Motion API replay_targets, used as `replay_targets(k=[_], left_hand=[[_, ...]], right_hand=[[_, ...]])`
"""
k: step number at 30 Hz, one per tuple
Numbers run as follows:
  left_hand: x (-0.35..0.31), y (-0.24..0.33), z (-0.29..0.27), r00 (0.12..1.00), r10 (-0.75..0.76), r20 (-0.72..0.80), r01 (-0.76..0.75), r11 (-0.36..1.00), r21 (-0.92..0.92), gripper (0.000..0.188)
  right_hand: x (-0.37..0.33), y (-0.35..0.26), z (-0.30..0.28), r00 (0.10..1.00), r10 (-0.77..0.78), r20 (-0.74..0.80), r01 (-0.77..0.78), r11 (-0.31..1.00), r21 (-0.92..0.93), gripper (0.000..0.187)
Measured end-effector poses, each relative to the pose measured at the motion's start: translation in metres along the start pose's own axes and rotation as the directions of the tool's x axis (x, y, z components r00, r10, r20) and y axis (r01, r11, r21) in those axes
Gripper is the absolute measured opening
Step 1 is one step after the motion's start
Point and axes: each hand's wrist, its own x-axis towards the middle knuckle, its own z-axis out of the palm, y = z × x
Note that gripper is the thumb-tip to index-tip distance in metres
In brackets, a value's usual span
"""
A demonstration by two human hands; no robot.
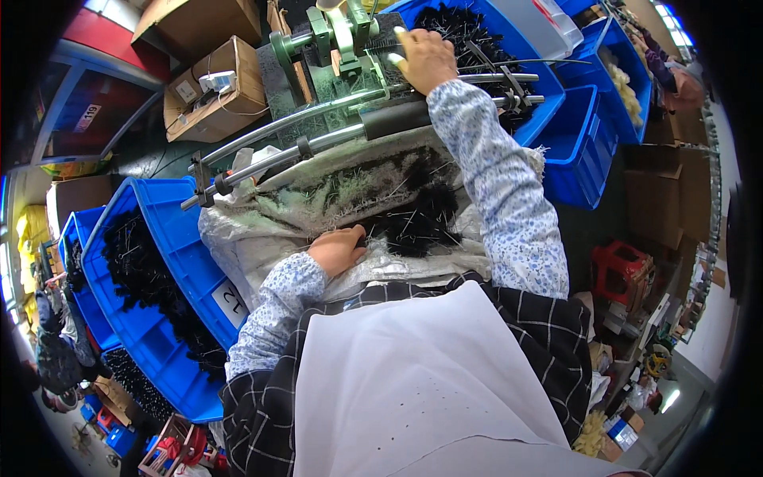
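My right hand (429, 62), with white covers on thumb and a fingertip, is at the green machine (342, 44). Its fingers are closed round the end of a small black wire brush (383, 45) that points toward the machine's head. In front of me a whitish cloth sack (238, 238) hangs below metal rails, and a heap of black wire brushes (421, 219) lies on it. At the heap's left edge rests my left hand (339, 250), fingers curled in. What its fingertips hold, if anything, is hidden.
Two metal rails (278, 155) cross between me and the machine. A blue bin of black brushes (171, 238) stands at left, another blue bin (528, 71) at far right, beside a smaller blue bin (584, 151). Cardboard boxes (214, 91) stand far left. A red stool (620, 270) is at right.
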Motion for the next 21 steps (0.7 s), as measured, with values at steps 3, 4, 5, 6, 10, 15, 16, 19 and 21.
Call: replay_targets(k=[3,4,5,6,10,15,16,19,21], left_hand=[[-0.009,-0.002,-0.010,0.994,0.040,-0.099,-0.032,0.996,0.081,0.032],[-0.014,-0.005,-0.014,0.994,0.029,-0.106,-0.024,0.998,0.052,0.032],[-0.018,-0.006,-0.017,0.993,0.018,-0.114,-0.016,1.000,0.023,0.032],[-0.023,-0.008,-0.020,0.992,0.007,-0.122,-0.008,1.000,-0.006,0.033],[-0.034,-0.008,-0.032,0.964,0.064,-0.257,-0.088,0.993,-0.081,0.033],[-0.033,0.014,-0.055,0.906,0.100,-0.412,-0.133,0.990,-0.053,0.025],[-0.030,0.017,-0.057,0.879,0.162,-0.449,-0.174,0.985,0.016,0.025],[-0.025,0.024,-0.066,0.796,0.294,-0.529,-0.256,0.956,0.147,0.025],[-0.026,0.026,-0.072,0.762,0.299,-0.575,-0.277,0.952,0.128,0.025]], right_hand=[[-0.015,0.005,0.001,0.995,0.085,-0.058,-0.082,0.995,0.057,0.038],[-0.015,0.006,0.004,0.995,0.083,-0.055,-0.077,0.991,0.108,0.037],[-0.013,0.007,0.009,0.995,0.081,-0.052,-0.072,0.984,0.160,0.036],[-0.012,0.007,0.012,0.996,0.078,-0.050,-0.065,0.975,0.212,0.035],[-0.009,-0.021,0.014,0.988,0.025,-0.150,0.006,0.980,0.199,0.022],[-0.004,-0.061,0.016,0.982,0.025,-0.188,0.017,0.976,0.219,0.013],[-0.002,-0.066,0.016,0.984,0.008,-0.180,0.023,0.985,0.172,0.013],[-0.004,-0.063,0.009,0.982,0.019,-0.187,0.014,0.985,0.173,0.011],[-0.006,-0.050,0.004,0.983,0.025,-0.180,-0.001,0.992,0.130,0.011]])
